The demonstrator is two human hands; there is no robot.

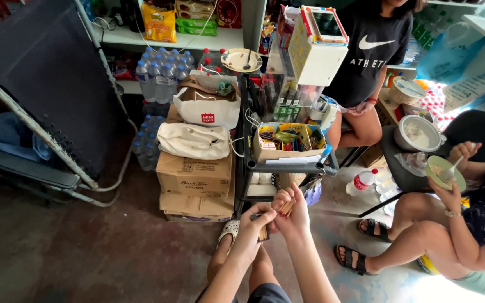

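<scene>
In the head view, thin sticks [286, 208] are pinched in the right hand [291, 216], near centre; the left hand [256, 223] is closed on their lower end. Beyond, boxes [196, 188] are stacked at left beside a cart [279, 165]. At right, a bowl [444, 172] is held by a seated person.

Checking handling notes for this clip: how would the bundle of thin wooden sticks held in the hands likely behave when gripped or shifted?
The sticks look thin and pale like wood, so probably light and stiff, yet easy to snap. They fan out loosely above the right hand, so some could slip free. The left hand pinches their lower end, which suggests they need both hands to stay together.
</scene>
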